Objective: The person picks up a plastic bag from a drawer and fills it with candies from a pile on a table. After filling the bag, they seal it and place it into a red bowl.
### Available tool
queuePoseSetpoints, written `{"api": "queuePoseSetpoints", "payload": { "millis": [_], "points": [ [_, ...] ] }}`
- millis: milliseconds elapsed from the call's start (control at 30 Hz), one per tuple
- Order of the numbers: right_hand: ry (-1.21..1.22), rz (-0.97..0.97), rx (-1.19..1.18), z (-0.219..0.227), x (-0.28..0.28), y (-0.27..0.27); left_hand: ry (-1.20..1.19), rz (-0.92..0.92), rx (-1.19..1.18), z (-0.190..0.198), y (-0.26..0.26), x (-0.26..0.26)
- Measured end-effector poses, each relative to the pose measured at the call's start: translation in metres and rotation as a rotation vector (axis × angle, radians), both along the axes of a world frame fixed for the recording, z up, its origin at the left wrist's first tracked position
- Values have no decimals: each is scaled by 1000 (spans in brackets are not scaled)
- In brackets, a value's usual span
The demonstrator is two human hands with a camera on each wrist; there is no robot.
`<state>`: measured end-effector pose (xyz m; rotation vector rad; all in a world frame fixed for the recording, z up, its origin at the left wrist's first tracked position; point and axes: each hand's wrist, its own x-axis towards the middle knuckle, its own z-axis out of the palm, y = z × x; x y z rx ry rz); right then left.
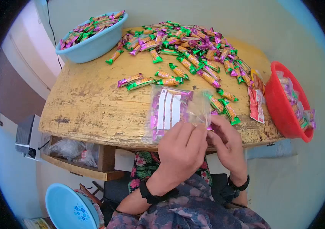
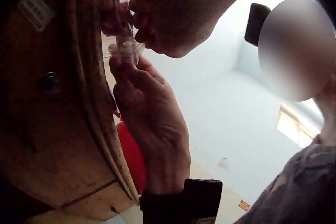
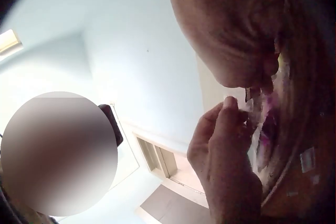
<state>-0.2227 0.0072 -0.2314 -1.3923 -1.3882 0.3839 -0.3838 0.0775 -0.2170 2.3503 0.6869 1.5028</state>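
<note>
A clear plastic bag (image 1: 169, 110) printed with white stripes lies flat near the table's front edge, purple-wrapped snack bars inside. At its right-hand edge my left hand (image 1: 181, 150) pinches the plastic, knuckles up. My right hand (image 1: 229, 147) pinches the same edge close beside it, thumb and forefinger meeting. In the left wrist view the right hand (image 2: 152, 113) holds crumpled clear plastic (image 2: 126, 50) below the left hand (image 2: 178, 14). The right wrist view has the left hand (image 3: 226, 150) at the plastic, its fingertips near the right hand (image 3: 231, 29). Several loose bars (image 1: 229, 112) lie just behind the right hand.
A large heap of wrapped bars (image 1: 185, 42) covers the table's back. A blue basin (image 1: 93, 47) of bars stands back left, a red basin (image 1: 290, 110) with filled bags at right. Below left are an open drawer (image 1: 74, 166) with plastic bags and another blue basin (image 1: 65, 210).
</note>
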Motion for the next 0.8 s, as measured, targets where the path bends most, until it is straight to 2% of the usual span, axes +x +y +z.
{"api": "queuePoseSetpoints", "payload": {
  "millis": [67, 167, 400, 467, 500, 600, 767, 800],
  "points": [
    [244, 32, -115, 2, -3, -3, 3, 4, -2, 0, -1, -2],
    [170, 48, -257, 4, 1, -5, -8, -8, 1, -4, -2, -3],
    [124, 109, -271, 8, -4, 9, -27, -81, -19, -7, -1, -15],
    [207, 116, -274, 8, -6, 13, -91, -24, 23, -12, 6, -29],
    [162, 125, -244, 11, -6, 13, -121, 1, 43, -14, 9, -38],
    [46, 145, -173, 18, -4, 15, -130, 107, -73, -23, 20, -67],
    [-84, 193, -127, 13, 5, 15, -31, -5, -210, -28, 23, -81],
    [-45, 209, -136, 13, 3, 16, -22, -34, -216, -28, 23, -80]
  ]
}}
